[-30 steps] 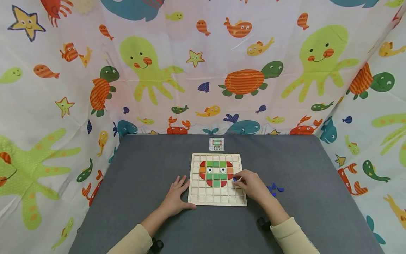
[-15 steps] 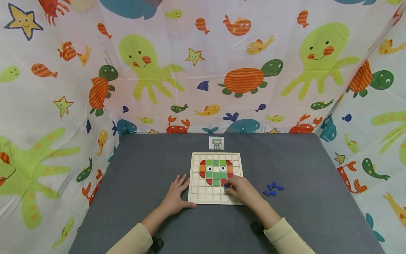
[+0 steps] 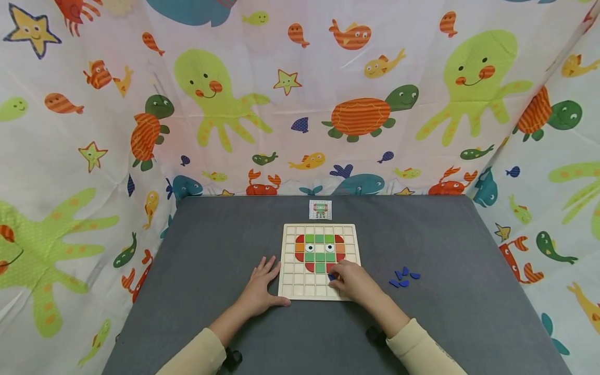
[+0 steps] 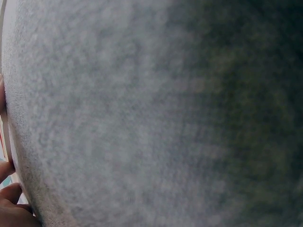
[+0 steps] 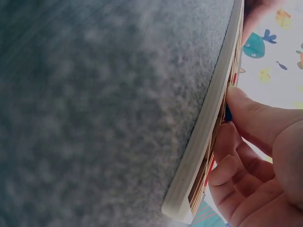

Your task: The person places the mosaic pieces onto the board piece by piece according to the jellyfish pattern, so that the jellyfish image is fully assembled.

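A square wooden grid board (image 3: 300, 289) lies on the grey table with red, green and orange tiles and two eye tiles set in its upper cells. My right hand (image 3: 356, 281) is over the board's lower right part, pinching a small blue tile (image 5: 228, 113) between thumb and fingers, just below the red and green tiles. In the right wrist view the tile is right at the board's surface, partly hidden by the fingers. My left hand (image 3: 260, 289) rests at the board's left edge, fingers spread, thumb at the lower left corner.
Several loose blue tiles (image 3: 404, 283) lie on the table (image 3: 450, 312) to the right of the board. A small printed pattern card (image 3: 321, 210) lies behind the board. A curtain (image 3: 281, 140) with sea animals hangs around the table's back and sides.
My right hand has moved left from the board's right edge, carrying the blue tile to a cell under the red and green tiles. The left hand has stayed in place.
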`<action>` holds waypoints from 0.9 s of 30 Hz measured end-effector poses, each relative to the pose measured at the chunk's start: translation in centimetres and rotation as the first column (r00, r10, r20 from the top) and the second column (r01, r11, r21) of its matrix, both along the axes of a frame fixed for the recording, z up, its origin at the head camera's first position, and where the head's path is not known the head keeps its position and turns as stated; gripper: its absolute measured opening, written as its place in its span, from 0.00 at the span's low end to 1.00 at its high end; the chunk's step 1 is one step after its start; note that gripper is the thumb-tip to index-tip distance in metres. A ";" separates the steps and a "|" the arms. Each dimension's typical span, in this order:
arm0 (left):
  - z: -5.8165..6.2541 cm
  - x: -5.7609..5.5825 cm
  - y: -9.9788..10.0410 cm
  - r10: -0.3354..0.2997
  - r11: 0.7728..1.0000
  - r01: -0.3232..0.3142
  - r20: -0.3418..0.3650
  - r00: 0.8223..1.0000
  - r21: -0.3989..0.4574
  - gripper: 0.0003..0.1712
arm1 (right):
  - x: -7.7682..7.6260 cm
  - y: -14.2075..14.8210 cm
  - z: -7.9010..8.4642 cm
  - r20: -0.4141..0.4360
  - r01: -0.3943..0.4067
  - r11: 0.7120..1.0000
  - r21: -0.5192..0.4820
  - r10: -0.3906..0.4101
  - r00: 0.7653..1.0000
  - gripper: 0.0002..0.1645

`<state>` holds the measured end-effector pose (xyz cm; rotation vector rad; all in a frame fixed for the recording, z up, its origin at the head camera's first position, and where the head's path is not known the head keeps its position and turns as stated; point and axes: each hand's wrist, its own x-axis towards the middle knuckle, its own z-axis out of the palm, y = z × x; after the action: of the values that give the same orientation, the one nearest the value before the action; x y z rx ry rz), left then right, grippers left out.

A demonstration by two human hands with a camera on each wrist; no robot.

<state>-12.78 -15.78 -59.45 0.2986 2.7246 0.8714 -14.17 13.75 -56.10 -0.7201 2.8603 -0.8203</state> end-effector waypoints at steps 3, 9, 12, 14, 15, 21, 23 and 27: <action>0.0 0.0 0.0 -0.003 1.000 0.003 -0.005 1.000 -0.001 0.67 | -0.1 0.0 -0.2 -0.001 -0.002 1.000 0.001 0.002 1.000 0.11; 0.1 0.1 0.1 0.000 1.000 0.000 0.003 1.000 0.003 0.67 | -0.1 0.1 -0.4 0.005 0.000 1.000 -0.007 0.000 1.000 0.13; 0.3 0.1 0.1 0.005 1.000 -0.005 0.014 1.000 0.009 0.67 | 0.0 0.1 -0.4 0.007 0.000 1.000 -0.010 0.000 1.000 0.13; 0.4 0.1 0.1 0.006 1.000 -0.007 0.015 1.000 0.014 0.67 | 0.0 0.1 -0.4 0.007 0.000 1.000 -0.008 0.000 1.000 0.13; 0.4 0.1 0.2 0.007 1.000 -0.007 0.015 1.000 0.015 0.67 | 0.0 0.1 -0.3 0.008 0.000 1.000 -0.011 0.000 1.000 0.13; 0.4 0.1 0.1 0.008 1.000 -0.008 0.015 1.000 0.015 0.67 | -0.1 0.1 -0.3 0.018 0.001 1.000 -0.005 -0.001 1.000 0.14; 0.4 0.1 0.1 0.008 1.000 -0.008 0.015 1.000 0.016 0.67 | -0.1 0.1 -0.3 0.018 0.000 1.000 -0.004 0.000 1.000 0.14; 0.5 0.1 0.1 0.006 1.000 -0.007 0.012 1.000 0.019 0.66 | -0.1 0.2 -0.2 0.018 -0.005 1.000 -0.006 0.005 1.000 0.14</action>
<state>-12.68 -15.67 -58.97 0.2872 2.7091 0.8982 -14.22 13.90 -56.34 -0.7165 2.8402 -0.8301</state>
